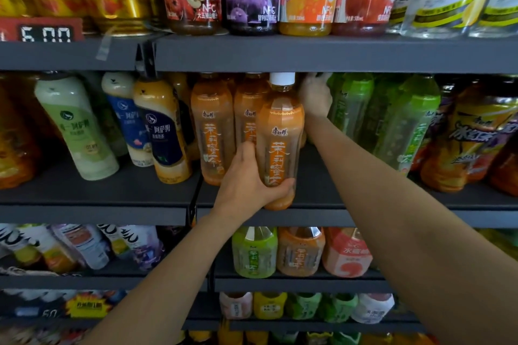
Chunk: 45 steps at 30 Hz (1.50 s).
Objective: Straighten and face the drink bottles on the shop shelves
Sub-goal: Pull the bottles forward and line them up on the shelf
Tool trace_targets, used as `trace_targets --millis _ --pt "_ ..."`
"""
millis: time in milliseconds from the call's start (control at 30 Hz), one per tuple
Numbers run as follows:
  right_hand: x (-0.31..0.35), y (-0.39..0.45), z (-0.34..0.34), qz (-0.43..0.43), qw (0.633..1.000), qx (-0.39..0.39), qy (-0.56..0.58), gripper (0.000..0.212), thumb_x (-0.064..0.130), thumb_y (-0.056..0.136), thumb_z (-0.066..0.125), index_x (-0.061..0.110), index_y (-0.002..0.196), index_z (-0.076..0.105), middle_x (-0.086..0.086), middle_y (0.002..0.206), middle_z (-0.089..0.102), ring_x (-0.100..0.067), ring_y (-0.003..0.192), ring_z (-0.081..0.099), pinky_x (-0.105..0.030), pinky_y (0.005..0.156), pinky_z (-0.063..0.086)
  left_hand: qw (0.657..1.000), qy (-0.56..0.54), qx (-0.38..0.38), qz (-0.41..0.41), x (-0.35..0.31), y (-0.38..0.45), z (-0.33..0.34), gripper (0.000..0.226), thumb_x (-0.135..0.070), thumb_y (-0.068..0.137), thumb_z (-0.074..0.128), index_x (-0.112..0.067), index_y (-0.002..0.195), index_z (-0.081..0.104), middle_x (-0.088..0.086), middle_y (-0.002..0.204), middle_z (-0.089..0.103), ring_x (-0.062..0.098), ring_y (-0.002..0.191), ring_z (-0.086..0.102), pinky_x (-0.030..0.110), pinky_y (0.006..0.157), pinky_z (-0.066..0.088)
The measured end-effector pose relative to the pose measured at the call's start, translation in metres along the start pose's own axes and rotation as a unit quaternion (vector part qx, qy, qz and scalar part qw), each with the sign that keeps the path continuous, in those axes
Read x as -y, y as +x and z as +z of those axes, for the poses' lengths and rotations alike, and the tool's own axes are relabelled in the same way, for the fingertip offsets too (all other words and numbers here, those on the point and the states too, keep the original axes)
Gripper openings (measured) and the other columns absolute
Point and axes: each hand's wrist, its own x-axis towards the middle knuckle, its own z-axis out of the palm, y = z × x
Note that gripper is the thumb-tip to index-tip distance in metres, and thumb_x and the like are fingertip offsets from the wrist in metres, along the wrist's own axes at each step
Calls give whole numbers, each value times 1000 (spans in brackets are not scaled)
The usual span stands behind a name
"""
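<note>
At nine o'clock on the middle shelf (84,199), the milk-tea bottles (78,126) lean over to the left, not yet straightened as I judge it. Moving right, my left hand (246,185) has its grip curled round the lower body of the front orange tea bottle (280,143), thumb across the label side, fingers wrapped underneath near the base. That bottle sits dead centre, at the shelf's front edge, upright with its white cap up and label towards me. Two more orange bottles (213,131) stand just behind at its ten o'clock. At one o'clock my right hand (315,95) reaches deep beside the green tea bottles (403,120); I cannot tell whether it holds anything. I judge I am mid-facing this orange row. Next calls for setting the bottle square, then releasing.
</note>
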Motion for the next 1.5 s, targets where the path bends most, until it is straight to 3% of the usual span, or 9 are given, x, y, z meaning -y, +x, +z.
trace_targets --millis 200,400,567,733,933,1033,1233,1400,1500 --pt "-6 -8 -10 7 1000 -11 13 49 22 93 52 2 135 35 -20 135 40 -39 112 55 -44 87 47 1000 -15 6 -8 1 0 1 68 -43 65 79 -22 110 33 -2 116 48 13 112 49 34 94 46" --pt "-3 -27 -12 33 998 -20 54 61 17 93 49 6 144 17 -23 143 26 -42 109 55 -45 82 45 1000 -25 -5 -6 1 0 3 70 -40 65 80 -15 115 37 -1 116 46 16 113 48 31 92 44" --pt "-36 -47 18 110 969 110 192 54 24 86 62 7 131 37 -18 124 54 -37 110 57 -48 91 49 999 -31 -4 -10 0 -2 4 71 -39 66 79 -14 117 37 2 120 45 17 116 47 29 93 41" --pt "-58 -59 39 146 956 145 207 50 27 80 69 8 122 49 -16 115 62 -34 95 64 -46 77 57 999 -31 -10 -3 2 -2 5 69 -42 65 78 -13 114 38 3 117 46 18 113 48 34 94 45" --pt "-58 -57 36 139 951 168 221 47 22 84 67 8 123 46 -16 116 60 -28 82 67 -30 53 57 999 -19 -28 -5 1 -3 7 68 -40 67 78 -11 115 38 4 117 45 18 112 48 25 88 40" --pt "-67 -61 22 147 930 181 284 56 24 82 70 10 129 43 -15 120 60 -27 89 67 -24 48 55 999 7 -46 -9 -5 -7 9 70 -43 69 76 -10 118 39 5 118 45 21 112 49 29 88 44" --pt "-80 -95 -40 103 835 230 490 47 42 89 53 8 121 54 -9 113 64 -18 95 66 -24 71 56 990 123 -70 -26 -31 -2 30 66 -54 77 64 -9 119 40 9 121 48 26 111 51 30 78 45" --pt "-62 -98 -37 -37 949 198 244 62 40 71 76 13 121 51 8 107 58 -8 97 57 -13 73 46 990 124 -59 -12 -39 -1 36 60 -46 83 62 -8 122 39 8 124 44 24 116 48 26 78 42" --pt "-59 -99 -29 -50 970 135 194 60 37 72 77 11 120 52 9 99 55 -5 91 52 -7 64 39 990 128 -33 38 -24 -9 24 55 -43 85 62 -11 125 42 5 123 46 20 114 50 24 79 42"
